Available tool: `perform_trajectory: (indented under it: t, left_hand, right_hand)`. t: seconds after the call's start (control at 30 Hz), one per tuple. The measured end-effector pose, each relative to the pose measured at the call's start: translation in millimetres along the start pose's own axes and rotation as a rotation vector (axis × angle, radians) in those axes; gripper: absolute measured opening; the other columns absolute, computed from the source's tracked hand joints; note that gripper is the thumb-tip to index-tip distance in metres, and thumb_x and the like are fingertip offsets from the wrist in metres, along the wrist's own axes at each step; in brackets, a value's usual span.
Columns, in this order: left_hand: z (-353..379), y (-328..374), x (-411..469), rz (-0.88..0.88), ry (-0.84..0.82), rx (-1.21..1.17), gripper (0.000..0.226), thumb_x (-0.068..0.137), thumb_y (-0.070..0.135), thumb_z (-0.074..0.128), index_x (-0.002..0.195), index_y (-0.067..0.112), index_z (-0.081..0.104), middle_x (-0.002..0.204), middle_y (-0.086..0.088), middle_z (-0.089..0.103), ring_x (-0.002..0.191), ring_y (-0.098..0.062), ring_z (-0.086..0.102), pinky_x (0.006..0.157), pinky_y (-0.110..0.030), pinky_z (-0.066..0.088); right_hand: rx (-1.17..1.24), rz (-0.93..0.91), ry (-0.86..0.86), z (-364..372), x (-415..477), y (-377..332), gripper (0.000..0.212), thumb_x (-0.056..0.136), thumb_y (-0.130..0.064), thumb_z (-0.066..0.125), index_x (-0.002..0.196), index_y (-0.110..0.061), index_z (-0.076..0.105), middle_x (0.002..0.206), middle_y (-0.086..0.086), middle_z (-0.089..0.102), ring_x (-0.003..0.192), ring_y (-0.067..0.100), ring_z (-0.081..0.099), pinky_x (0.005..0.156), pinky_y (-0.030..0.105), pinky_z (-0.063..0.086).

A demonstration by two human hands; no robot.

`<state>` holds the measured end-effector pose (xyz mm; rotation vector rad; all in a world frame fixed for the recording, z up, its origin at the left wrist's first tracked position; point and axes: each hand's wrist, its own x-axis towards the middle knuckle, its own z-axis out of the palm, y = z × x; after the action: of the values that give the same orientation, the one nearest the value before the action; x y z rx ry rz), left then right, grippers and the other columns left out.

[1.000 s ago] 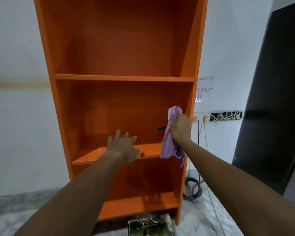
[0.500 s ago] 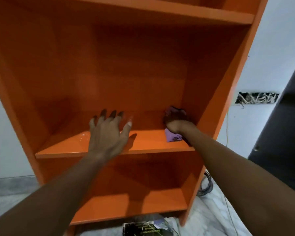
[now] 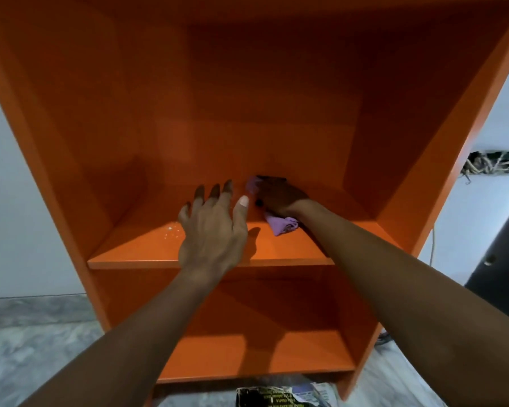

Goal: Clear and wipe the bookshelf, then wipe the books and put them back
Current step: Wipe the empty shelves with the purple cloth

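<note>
Bookshelf (image 3: 71,127), orange, fills most of the frame, seen from the front and slightly above. Right hand (image 3: 279,198) is at centre frame, deep in the middle compartment near the back panel. Its fingers are curled over a purple cloth (image 3: 282,224), pressing it onto the middle shelf (image 3: 147,254). One end of the cloth shows above the knuckles; the other trails out below the wrist and lies on the board. A small dark item shows at the hand's edge and cannot be identified.

Left hand (image 3: 212,230) is just left of the right, over the same shelf. It is palm down, fingers spread and slightly bent, holding nothing. Whether its fingertips touch the board cannot be told. A patch of small droplets (image 3: 171,232) glints on the shelf just left of this hand.

Books (image 3: 265,398) lie on the floor (image 3: 27,348) at bottom centre, in front of the bookshelf base, partly cut by the frame edge. A tangle of wires (image 3: 494,165) sits against the wall at the right edge.
</note>
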<state>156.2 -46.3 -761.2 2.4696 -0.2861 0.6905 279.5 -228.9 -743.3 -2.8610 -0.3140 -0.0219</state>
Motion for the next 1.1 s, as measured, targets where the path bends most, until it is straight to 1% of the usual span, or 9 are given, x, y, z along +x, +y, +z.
perform_trajectory:
  t: [0.1,0.2,0.37,0.47,0.57,0.7,0.8,0.93,1.1]
  left_hand:
    - [-2.2,0.2,-0.8,-0.001,0.046,-0.074,0.064,0.100,0.051,0.018,0.154,0.022,0.038,0.153,-0.006,0.048,0.151,-0.029,0.022,0.120,-0.051,0.015]
    - [-4.4,-1.4,-1.8,-0.013,0.065,-0.201,0.064,0.100,0.053,0.018,0.155,0.024,0.036,0.156,-0.003,0.045,0.153,-0.024,0.020,0.122,-0.048,0.013]
    - [-12.7,-4.6,-2.8,-0.020,0.093,-0.439,0.061,0.102,0.053,0.026,0.155,0.025,0.039,0.155,-0.001,0.046,0.149,-0.022,0.028,0.122,-0.044,0.021]
    - [-23.9,-6.7,-2.4,-0.038,0.114,-0.564,0.058,0.102,0.048,0.032,0.153,0.020,0.042,0.155,-0.004,0.047,0.147,-0.023,0.034,0.120,-0.049,0.027]
    - [-42.0,-15.5,-16.6,-0.118,0.108,-0.614,0.054,0.106,0.045,0.033,0.155,0.023,0.037,0.162,-0.002,0.036,0.154,-0.023,0.020,0.124,-0.051,0.017]
    - [-65.4,-38.0,-41.9,-0.134,0.024,-0.434,0.050,0.109,0.043,0.026,0.158,0.031,0.025,0.168,0.002,0.020,0.156,-0.019,0.001,0.125,-0.050,0.000]
    - [-81.4,-53.7,-55.9,-0.187,-0.013,-0.301,0.050,0.110,0.038,0.025,0.159,0.028,0.023,0.168,-0.002,0.019,0.157,-0.022,0.003,0.126,-0.049,0.001]
    - [-97.9,-68.2,-74.6,-0.196,-0.076,-0.029,0.050,0.108,0.025,0.037,0.156,0.014,0.033,0.163,-0.011,0.032,0.153,-0.033,0.020,0.123,-0.049,0.016]
    - [-111.8,-81.1,-87.0,-0.197,-0.240,0.232,0.058,0.092,0.031,0.057,0.144,0.011,0.043,0.143,-0.012,0.054,0.131,-0.035,0.050,0.113,-0.050,0.036]
  right_hand:
    - [0.157,-0.054,-0.017,-4.6,-15.7,-41.6,0.042,0.109,-0.030,0.039,0.149,-0.020,0.048,0.158,0.004,0.042,0.132,0.024,0.050,0.104,0.027,0.039]
    - [0.221,-0.068,-0.087,-7.7,-38.5,-69.2,0.029,0.111,-0.019,0.036,0.129,-0.008,0.057,0.118,0.011,0.062,0.087,0.016,0.057,0.068,0.019,0.042]
    - [0.211,-0.169,-0.091,7.4,-56.1,-84.2,0.022,0.099,-0.001,0.050,0.113,0.010,0.063,0.119,0.029,0.064,0.092,0.033,0.055,0.087,0.045,0.047]
    - [0.243,-0.250,-0.056,12.0,-76.6,-91.4,0.026,0.102,-0.017,0.046,0.114,-0.010,0.068,0.120,0.011,0.068,0.101,0.028,0.061,0.095,0.052,0.050]
    - [0.243,-0.303,-0.056,14.5,-102.0,-101.9,0.032,0.106,-0.021,0.042,0.132,-0.027,0.060,0.133,-0.001,0.062,0.111,0.019,0.060,0.100,0.048,0.048]
    - [0.353,-0.391,-0.001,20.1,-127.7,-123.4,0.036,0.104,-0.006,0.048,0.136,-0.016,0.063,0.119,-0.010,0.060,0.085,-0.006,0.060,0.079,0.025,0.049]
    - [0.383,-0.377,0.058,26.2,-137.7,-133.0,0.035,0.094,0.007,0.050,0.119,-0.008,0.070,0.107,0.004,0.069,0.078,0.013,0.068,0.071,0.038,0.052]
    - [0.404,-0.333,0.018,20.5,-156.0,-144.8,0.051,0.082,0.017,0.047,0.117,-0.008,0.074,0.122,0.009,0.071,0.100,0.017,0.063,0.079,0.026,0.047]
    - [0.562,-0.269,-0.100,-5.9,-168.1,-138.6,0.043,0.089,0.017,0.050,0.119,-0.006,0.071,0.114,0.007,0.072,0.096,0.018,0.071,0.083,0.035,0.060]
